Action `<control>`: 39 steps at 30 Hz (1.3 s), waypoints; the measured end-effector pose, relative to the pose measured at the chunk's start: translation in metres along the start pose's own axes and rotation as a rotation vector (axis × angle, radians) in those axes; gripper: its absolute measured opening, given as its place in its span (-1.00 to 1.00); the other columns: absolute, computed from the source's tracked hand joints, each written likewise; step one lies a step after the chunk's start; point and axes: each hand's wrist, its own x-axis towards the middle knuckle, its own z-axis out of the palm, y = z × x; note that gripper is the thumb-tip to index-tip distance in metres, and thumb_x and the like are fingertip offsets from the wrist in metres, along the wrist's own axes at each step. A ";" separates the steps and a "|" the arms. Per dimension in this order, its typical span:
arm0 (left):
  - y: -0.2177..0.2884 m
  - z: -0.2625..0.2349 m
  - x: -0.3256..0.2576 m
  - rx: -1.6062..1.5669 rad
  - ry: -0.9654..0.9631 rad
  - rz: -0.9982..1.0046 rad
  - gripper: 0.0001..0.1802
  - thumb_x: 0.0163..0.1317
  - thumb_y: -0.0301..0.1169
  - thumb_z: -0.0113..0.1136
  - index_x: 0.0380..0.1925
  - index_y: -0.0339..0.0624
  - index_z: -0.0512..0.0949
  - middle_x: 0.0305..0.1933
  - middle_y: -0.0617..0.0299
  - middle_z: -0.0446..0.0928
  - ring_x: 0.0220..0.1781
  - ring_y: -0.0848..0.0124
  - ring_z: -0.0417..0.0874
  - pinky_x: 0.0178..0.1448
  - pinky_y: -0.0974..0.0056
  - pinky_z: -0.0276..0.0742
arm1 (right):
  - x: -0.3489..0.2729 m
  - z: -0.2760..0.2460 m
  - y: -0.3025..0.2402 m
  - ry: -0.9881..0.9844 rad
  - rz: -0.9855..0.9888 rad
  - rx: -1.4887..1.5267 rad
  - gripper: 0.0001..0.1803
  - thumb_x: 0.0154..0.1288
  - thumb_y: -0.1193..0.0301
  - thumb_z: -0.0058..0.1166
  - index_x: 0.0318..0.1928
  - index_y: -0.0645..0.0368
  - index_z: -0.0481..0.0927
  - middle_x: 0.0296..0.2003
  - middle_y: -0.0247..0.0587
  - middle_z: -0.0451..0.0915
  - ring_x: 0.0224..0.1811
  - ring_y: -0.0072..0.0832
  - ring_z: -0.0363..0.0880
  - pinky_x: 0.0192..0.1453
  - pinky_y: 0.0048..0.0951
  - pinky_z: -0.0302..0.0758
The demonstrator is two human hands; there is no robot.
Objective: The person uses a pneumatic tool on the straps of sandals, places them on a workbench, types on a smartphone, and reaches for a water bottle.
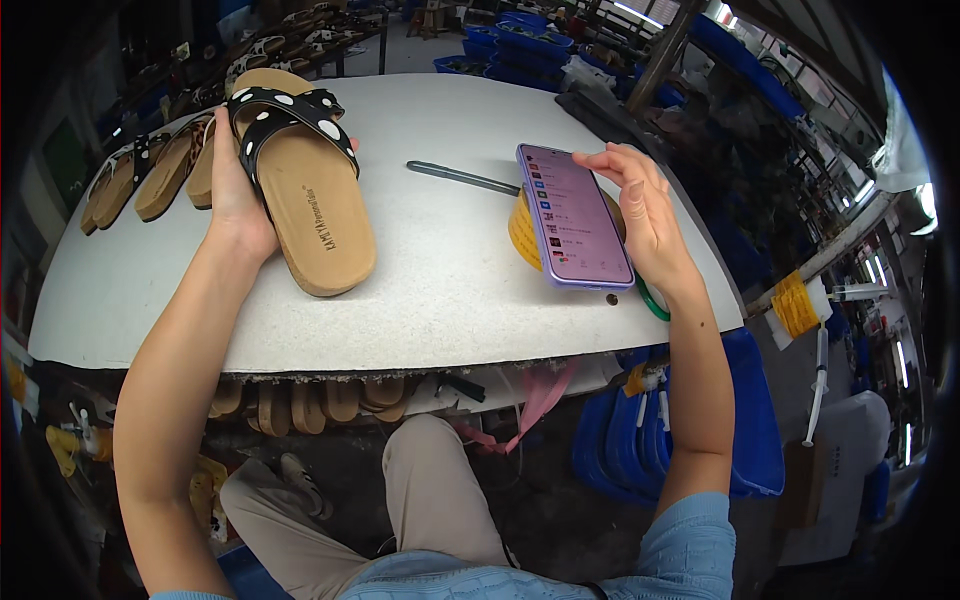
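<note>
Blue knit clothing [440, 580] lies nearest, below the phone [580, 220], which is the landmark here. Left of the phone, the left hand [243, 208] is clamped on a tan-soled sandal [322, 215] with black, white-dotted straps, its toe end pointing away and its heel over the white surface [440, 300]. To the phone's right, the right hand [648, 215] has loosely bent fingers, one reaching over the screen's top; I cannot tell whether it touches. Behind the phone stands a yellow tape roll [522, 232], and a dark rod [460, 176] extends leftward. More sandals [165, 178] line up far left of the phone; blue tubs [752, 420] sit below right of it.
</note>
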 end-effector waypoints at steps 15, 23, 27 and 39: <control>0.000 0.001 -0.002 -0.011 -0.008 -0.002 0.07 0.45 0.50 -0.52 0.53 -0.18 0.26 0.34 -0.03 0.55 0.28 -0.04 0.64 0.27 -0.11 0.65 | -0.004 0.003 0.003 0.143 -0.164 0.171 -0.29 0.73 -0.06 -0.49 0.08 0.14 0.71 0.07 -0.22 0.76 0.38 -0.15 0.42 0.43 -0.12 0.21; -0.002 0.000 0.000 -0.005 -0.002 0.006 0.07 0.46 0.50 -0.53 0.53 -0.19 0.26 0.35 -0.05 0.54 0.29 -0.05 0.63 0.28 -0.11 0.65 | -0.007 0.002 -0.001 0.139 -0.083 0.064 -0.31 0.74 -0.01 -0.47 0.03 0.16 0.74 0.04 -0.12 0.74 0.38 -0.13 0.43 0.42 -0.13 0.20; -0.002 0.000 -0.001 0.002 -0.002 0.013 0.07 0.46 0.49 -0.55 0.52 -0.20 0.28 0.35 -0.05 0.54 0.29 -0.05 0.63 0.30 -0.10 0.64 | -0.011 -0.003 -0.011 0.301 -0.201 0.195 -0.26 0.76 0.06 -0.52 -0.04 0.32 0.75 -0.10 -0.04 0.77 0.35 -0.17 0.49 0.40 -0.15 0.22; -0.001 0.005 -0.004 -0.004 0.030 0.005 0.06 0.49 0.47 -0.56 0.50 -0.24 0.31 0.33 -0.06 0.54 0.30 -0.03 0.63 0.29 -0.11 0.64 | -0.037 -0.005 -0.023 0.169 -0.403 0.228 -0.27 0.76 0.09 -0.48 -0.22 0.35 0.71 -0.26 -0.09 0.80 0.14 -0.11 0.64 0.29 -0.15 0.24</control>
